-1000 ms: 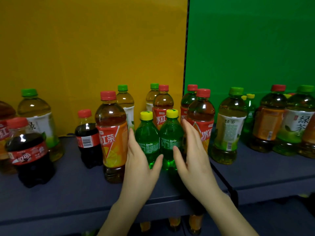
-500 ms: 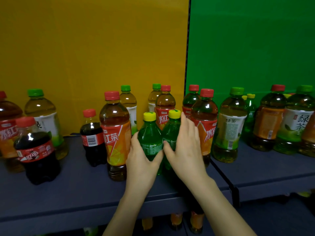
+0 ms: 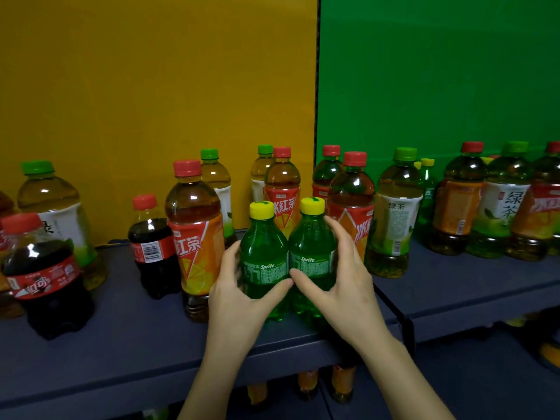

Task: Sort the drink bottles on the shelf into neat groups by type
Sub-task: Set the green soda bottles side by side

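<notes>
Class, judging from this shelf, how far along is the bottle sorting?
Done: left Sprite and right Sprite stand paired. In hand: left hand grips one, right hand the other. Left: colas, red teas, green teas stand mixed along the shelf.

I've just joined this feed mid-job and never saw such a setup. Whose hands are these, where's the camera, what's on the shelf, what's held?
No machine here: a person works with bare hands. The one camera sits on their head, looking forward and down. The dark shelf carries mixed drinks: cola bottles, red-capped iced tea bottles, green-capped green tea bottles. Near the front, the left hand grips the left Sprite bottle and the right hand grips the right Sprite bottle; both stand upright, side by side.
</notes>
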`<state>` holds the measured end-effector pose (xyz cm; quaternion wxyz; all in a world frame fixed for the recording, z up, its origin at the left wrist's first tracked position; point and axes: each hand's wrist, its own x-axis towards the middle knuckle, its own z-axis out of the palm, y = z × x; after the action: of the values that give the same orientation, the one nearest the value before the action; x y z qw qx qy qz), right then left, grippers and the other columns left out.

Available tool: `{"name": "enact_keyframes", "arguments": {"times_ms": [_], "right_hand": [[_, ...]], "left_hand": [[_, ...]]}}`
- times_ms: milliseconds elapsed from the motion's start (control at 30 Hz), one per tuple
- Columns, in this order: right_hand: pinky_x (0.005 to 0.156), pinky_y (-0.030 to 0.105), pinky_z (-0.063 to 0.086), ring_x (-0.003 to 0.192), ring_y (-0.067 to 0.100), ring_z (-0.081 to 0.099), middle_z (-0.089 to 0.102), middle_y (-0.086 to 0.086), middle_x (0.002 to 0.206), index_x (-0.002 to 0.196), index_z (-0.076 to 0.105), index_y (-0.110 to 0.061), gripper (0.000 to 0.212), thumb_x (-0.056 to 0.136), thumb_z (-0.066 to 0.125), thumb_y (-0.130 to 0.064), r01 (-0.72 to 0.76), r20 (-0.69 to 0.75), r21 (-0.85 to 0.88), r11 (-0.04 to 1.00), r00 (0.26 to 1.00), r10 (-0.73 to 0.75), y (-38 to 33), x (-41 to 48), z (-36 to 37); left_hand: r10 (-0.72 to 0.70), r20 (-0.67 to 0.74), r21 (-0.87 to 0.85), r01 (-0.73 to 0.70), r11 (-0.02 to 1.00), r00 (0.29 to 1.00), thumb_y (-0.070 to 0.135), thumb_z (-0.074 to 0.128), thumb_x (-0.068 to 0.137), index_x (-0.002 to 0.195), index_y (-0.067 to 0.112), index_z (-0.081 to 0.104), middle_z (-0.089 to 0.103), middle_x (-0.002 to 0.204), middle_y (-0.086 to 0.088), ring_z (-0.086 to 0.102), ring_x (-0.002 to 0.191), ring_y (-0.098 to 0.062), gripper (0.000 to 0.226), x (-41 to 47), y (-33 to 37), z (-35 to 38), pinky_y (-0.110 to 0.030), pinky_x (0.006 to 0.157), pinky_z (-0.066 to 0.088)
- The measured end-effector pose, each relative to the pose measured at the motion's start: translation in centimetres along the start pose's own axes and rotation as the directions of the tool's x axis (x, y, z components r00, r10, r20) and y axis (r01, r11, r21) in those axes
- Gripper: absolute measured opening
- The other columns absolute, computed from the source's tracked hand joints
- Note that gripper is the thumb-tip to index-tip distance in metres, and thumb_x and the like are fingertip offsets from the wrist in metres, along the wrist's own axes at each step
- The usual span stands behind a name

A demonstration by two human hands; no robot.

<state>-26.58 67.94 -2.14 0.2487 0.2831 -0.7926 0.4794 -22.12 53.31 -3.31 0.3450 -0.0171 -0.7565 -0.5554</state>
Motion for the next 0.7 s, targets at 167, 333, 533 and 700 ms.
{"name": "enact_keyframes", "arguments": {"times_ms": [167,333,533,700], "right_hand": [[0.101,0.031,0.044,0.119,-0.004,0.047,0.05,-0.021,0.129,0.14,0.024,-0.034,0.083,0.072,0.069,-0.05,-0.143,0.045,0.076,0.987,0.989,0.14,1.0,-1.8,0.5],[0.095,0.021,0.045,0.112,-0.006,0.052,0.058,-0.023,0.116,0.12,0.049,-0.039,0.061,0.066,0.076,-0.049,-0.278,0.007,0.251,0.927,0.958,0.286,0.8,-2.8,0.0],[0.09,0.013,0.037,0.11,-0.011,0.047,0.049,-0.029,0.121,0.123,0.046,-0.035,0.078,0.056,0.075,-0.062,-0.337,-0.079,0.268,0.903,0.926,0.369,1.3,-4.6,-4.9],[0.078,0.016,0.051,0.097,-0.001,0.063,0.068,-0.017,0.103,0.114,0.058,-0.03,0.063,0.059,0.08,-0.052,-0.301,-0.172,0.307,0.903,0.915,0.364,3.2,-6.0,-12.0]], "left_hand": [[-0.019,0.076,0.009,0.018,1.0,0.997,0.042,0.078,0.056,0.117,0.034,0.05,0.061,0.11,0.022,0.057,0.102,0.01,0.067,-0.4,-0.5,-0.5,-0.021,0.089,0.05],[0.004,0.062,-0.046,-0.001,0.999,0.998,0.039,0.081,0.052,0.116,0.025,0.058,0.067,0.106,0.015,0.063,0.099,0.001,0.069,-1.3,0.0,-0.6,-0.03,0.085,0.055],[0.024,0.093,-0.1,-0.015,0.995,0.995,0.033,0.082,0.05,0.106,0.03,0.062,0.069,0.098,0.021,0.066,0.09,0.001,0.06,-2.6,2.6,1.6,-0.024,0.078,0.057],[0.061,0.136,-0.189,-0.035,0.981,0.989,0.035,0.082,0.049,0.098,0.035,0.063,0.07,0.095,0.024,0.067,0.089,0.001,0.053,-3.2,6.3,7.3,-0.022,0.075,0.056]]}}
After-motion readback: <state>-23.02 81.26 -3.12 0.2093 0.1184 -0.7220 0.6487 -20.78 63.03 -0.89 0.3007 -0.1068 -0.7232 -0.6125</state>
